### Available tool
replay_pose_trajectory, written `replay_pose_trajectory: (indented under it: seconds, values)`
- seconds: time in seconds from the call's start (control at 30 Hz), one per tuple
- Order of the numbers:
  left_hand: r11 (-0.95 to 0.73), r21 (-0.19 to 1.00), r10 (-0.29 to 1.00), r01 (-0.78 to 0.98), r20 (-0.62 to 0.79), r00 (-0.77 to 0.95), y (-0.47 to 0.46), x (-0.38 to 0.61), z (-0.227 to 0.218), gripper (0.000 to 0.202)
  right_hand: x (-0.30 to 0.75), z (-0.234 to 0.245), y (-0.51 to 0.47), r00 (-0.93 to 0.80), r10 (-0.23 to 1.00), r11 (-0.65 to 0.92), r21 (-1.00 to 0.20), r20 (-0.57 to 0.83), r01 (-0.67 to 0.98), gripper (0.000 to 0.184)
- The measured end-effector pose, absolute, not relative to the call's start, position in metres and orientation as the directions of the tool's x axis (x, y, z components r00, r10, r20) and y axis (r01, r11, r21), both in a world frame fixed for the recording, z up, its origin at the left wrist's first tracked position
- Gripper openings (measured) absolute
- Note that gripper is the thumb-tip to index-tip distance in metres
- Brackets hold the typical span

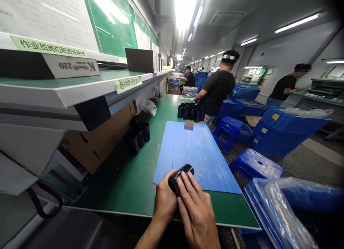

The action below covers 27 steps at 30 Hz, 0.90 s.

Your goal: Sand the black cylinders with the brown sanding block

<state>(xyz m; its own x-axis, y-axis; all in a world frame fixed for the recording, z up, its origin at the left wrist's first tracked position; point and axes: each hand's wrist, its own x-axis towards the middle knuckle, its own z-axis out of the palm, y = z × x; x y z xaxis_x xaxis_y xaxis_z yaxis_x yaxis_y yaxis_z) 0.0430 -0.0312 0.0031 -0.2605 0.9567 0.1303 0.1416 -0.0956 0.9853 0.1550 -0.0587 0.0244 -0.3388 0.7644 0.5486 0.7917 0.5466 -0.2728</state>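
Observation:
A glossy black cylinder (185, 170) is held tilted above the near edge of the blue mat (185, 148). My left hand (166, 195) wraps round its left side. Across its top and right side lie the fingers of my right hand (197, 209), pressed together against the surface. Both palms are hidden from view. At the far end of the mat stands a cluster of similar black cylinders (190, 112). More dark cylinders (140, 138) stand upright on the left of the green table (129, 181).
A shelf (64, 86) overhangs the table's left side, with dark boxes on it. To the right are blue stools (256, 161), stacked blue bins (285, 130) and a plastic-covered bin (285, 206). A person in black (219, 87) stands beyond the table's right side; others work farther off.

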Motion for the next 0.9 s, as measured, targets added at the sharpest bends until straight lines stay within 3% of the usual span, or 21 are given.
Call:
replay_pose_trajectory:
  seconds: [0.17,0.27,0.33,0.43,0.63,0.77,0.9]
  values:
    - [-0.104,0.974,0.958,0.203,0.153,-0.243,-0.030,0.043,0.001,0.029,0.153,0.049,-0.014,-0.271,0.823,0.508,-0.434,0.499,0.744,0.047]
    - [-0.106,0.960,0.956,0.259,0.170,-0.240,-0.029,0.041,-0.001,0.044,0.183,0.069,0.008,-0.067,0.811,0.468,-0.575,0.582,0.671,0.045]
    - [-0.102,0.953,0.957,0.286,0.172,-0.233,-0.029,0.040,-0.002,0.044,0.210,0.071,0.005,0.071,0.782,0.433,-0.622,0.619,0.652,0.048]
    - [-0.099,0.951,0.958,0.294,0.171,-0.229,-0.030,0.039,-0.001,0.041,0.237,0.052,-0.016,0.096,0.802,0.400,-0.650,0.589,0.646,0.050]
    - [-0.081,0.957,0.959,0.280,0.151,-0.238,-0.030,0.041,0.003,0.057,0.215,0.015,-0.052,-0.070,0.826,0.441,-0.565,0.559,0.697,0.054]
    - [-0.092,0.987,0.968,0.128,0.119,-0.220,-0.031,0.042,0.001,0.042,0.187,0.023,-0.059,-0.390,0.752,0.619,-0.368,0.531,0.694,0.060]
    - [-0.114,0.980,0.968,0.160,0.146,-0.205,-0.032,0.041,0.000,0.047,0.182,0.031,-0.049,-0.358,0.774,0.572,-0.336,0.522,0.748,0.056]
